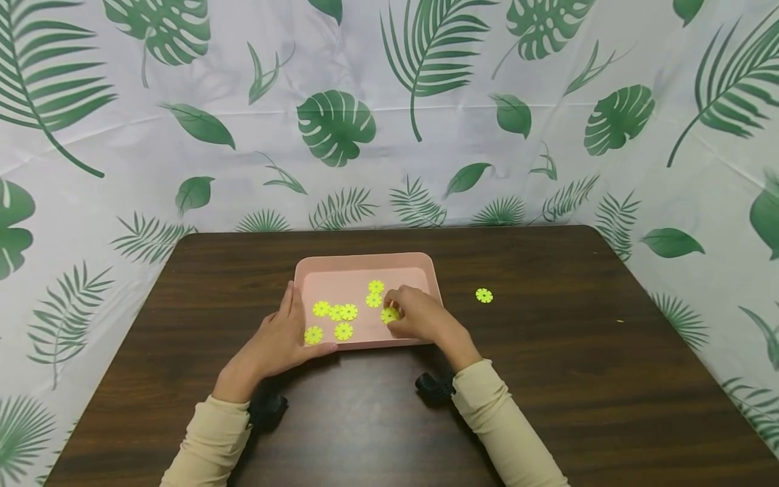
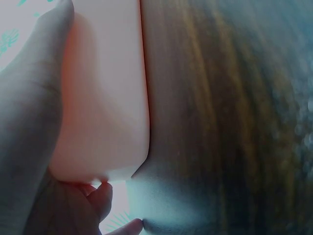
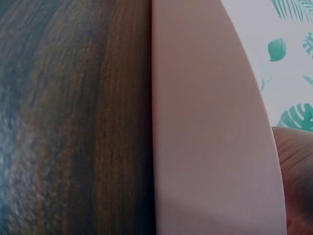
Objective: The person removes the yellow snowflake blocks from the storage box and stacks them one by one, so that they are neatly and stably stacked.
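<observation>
A shallow pink tray (image 1: 398, 277) lies on the table, holding several yellow notched plastic discs, such as one disc (image 1: 343, 331) near the front wall. My left hand (image 1: 276, 345) grips the tray's front left corner, fingers along the left side and thumb on the front edge. Over the right part of the tray, my right hand (image 1: 420, 314) pinches a yellow notched disc (image 1: 389, 315) with thumb and bent fingers. In the left wrist view the tray wall (image 2: 107, 98) stands beside the thumb. The tray's front wall (image 3: 215, 122) mostly hides the right hand in the right wrist view.
One more yellow disc (image 1: 484, 295) lies on the dark wooden table (image 1: 548, 352), to the right of the tray. A tiny yellow bit (image 1: 620, 321) lies farther right. Behind the table hangs a white leaf-print cloth (image 1: 243, 162).
</observation>
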{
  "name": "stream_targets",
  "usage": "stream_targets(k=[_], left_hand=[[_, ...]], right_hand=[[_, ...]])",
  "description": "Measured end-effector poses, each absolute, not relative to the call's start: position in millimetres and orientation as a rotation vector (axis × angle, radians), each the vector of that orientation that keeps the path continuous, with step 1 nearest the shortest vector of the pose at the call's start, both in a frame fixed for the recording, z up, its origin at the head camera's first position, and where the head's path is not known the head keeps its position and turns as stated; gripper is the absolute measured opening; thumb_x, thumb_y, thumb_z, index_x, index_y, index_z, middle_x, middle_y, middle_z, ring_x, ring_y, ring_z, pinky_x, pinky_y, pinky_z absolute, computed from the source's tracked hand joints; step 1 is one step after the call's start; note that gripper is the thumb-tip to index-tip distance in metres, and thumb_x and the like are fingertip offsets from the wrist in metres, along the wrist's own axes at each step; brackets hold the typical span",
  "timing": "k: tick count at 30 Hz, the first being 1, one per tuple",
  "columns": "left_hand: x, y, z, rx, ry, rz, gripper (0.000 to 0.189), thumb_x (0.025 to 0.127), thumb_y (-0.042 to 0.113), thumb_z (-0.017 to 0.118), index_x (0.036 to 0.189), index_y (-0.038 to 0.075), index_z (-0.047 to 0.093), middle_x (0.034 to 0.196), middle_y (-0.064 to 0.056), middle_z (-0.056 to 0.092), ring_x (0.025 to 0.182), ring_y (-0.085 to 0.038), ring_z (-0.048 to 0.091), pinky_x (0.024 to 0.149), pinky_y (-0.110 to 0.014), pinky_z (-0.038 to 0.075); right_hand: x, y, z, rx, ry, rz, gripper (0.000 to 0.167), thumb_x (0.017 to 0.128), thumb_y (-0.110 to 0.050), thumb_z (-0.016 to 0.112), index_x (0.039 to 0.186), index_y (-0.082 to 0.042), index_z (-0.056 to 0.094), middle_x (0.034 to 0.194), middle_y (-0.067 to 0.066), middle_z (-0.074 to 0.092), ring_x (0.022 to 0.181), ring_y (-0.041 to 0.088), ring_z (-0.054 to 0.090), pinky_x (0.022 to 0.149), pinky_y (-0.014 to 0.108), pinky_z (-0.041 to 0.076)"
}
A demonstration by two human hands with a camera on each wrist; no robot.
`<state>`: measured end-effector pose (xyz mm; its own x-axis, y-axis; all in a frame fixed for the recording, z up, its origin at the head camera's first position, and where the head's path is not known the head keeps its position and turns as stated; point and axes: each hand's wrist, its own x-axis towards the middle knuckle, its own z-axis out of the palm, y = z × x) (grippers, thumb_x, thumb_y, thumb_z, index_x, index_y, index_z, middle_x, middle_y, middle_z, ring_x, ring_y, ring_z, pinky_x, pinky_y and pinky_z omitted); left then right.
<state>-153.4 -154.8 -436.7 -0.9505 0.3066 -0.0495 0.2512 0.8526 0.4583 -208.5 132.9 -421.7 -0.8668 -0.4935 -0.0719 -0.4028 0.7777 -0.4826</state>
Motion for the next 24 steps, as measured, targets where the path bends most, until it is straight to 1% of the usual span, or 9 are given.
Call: stream_targets(k=[3, 7, 10, 14, 18, 21, 24], left_hand=[[-153.3, -154.9, -436.6, 0.439, 2.906, 0.691, 0.133, 0.085, 0.076, 0.064, 0.158, -0.016, 0.002, 0.167, -0.035, 0.000, 0.145, -0.050, 0.038, 0.108, -0.071, 0.034], [-153.0, -155.5, -438.0, 0.445, 2.905, 0.684, 0.132, 0.085, 0.075, 0.064, 0.158, -0.017, 0.003, 0.167, -0.035, -0.001, 0.144, -0.050, 0.038, 0.108, -0.070, 0.035], [-153.4, -155.8, -438.8, 0.453, 2.907, 0.685, 0.132, 0.086, 0.074, 0.065, 0.158, -0.017, 0.002, 0.167, -0.035, -0.002, 0.145, -0.050, 0.038, 0.108, -0.069, 0.036], [-154.3, -155.9, -438.0, 0.459, 2.911, 0.689, 0.132, 0.086, 0.074, 0.065, 0.157, -0.017, 0.002, 0.167, -0.036, -0.001, 0.144, -0.050, 0.037, 0.108, -0.070, 0.035], [-154.2, -155.9, -437.6, 0.455, 2.906, 0.691, 0.132, 0.086, 0.075, 0.064, 0.157, -0.017, 0.002, 0.167, -0.036, -0.001, 0.144, -0.051, 0.038, 0.107, -0.071, 0.035], [-153.7, -155.7, -437.5, 0.454, 2.898, 0.692, 0.132, 0.086, 0.074, 0.064, 0.157, -0.017, 0.002, 0.167, -0.035, -0.002, 0.144, -0.051, 0.038, 0.108, -0.071, 0.035], [-153.6, -155.5, -436.8, 0.457, 2.897, 0.691, 0.132, 0.086, 0.074, 0.064, 0.157, -0.017, 0.001, 0.167, -0.036, -0.003, 0.145, -0.051, 0.037, 0.108, -0.070, 0.034]], right_hand=[[-207.5, 133.5, -421.5, -0.710, 2.753, -0.736, 0.030, 0.087, -0.011, 0.082, 0.116, -0.012, 0.074, 0.092, 0.002, 0.066, 0.080, 0.016, 0.059, 0.076, 0.032, 0.053], [-206.9, 134.4, -421.7, -0.691, 2.739, -0.783, 0.031, 0.088, -0.008, 0.083, 0.118, -0.010, 0.077, 0.089, 0.002, 0.066, 0.079, 0.017, 0.058, 0.074, 0.029, 0.052], [-207.6, 135.9, -422.0, -0.651, 2.736, -0.810, 0.031, 0.087, -0.005, 0.082, 0.118, -0.008, 0.079, 0.087, 0.002, 0.066, 0.078, 0.018, 0.056, 0.070, 0.028, 0.051], [-208.3, 138.4, -421.2, -0.635, 2.723, -0.842, 0.033, 0.086, -0.003, 0.082, 0.119, -0.006, 0.079, 0.089, 0.003, 0.070, 0.075, 0.018, 0.056, 0.067, 0.027, 0.050], [-208.0, 140.6, -419.8, -0.670, 2.723, -0.845, 0.035, 0.086, -0.002, 0.082, 0.120, -0.004, 0.078, 0.096, 0.006, 0.074, 0.073, 0.016, 0.058, 0.067, 0.026, 0.051], [-207.8, 141.9, -419.4, -0.701, 2.726, -0.842, 0.035, 0.085, -0.001, 0.082, 0.119, -0.003, 0.078, 0.094, 0.006, 0.074, 0.072, 0.015, 0.058, 0.067, 0.027, 0.052], [-207.9, 143.2, -419.1, -0.718, 2.728, -0.842, 0.033, 0.084, -0.001, 0.082, 0.117, -0.002, 0.078, 0.090, 0.005, 0.071, 0.073, 0.015, 0.058, 0.070, 0.028, 0.053]])
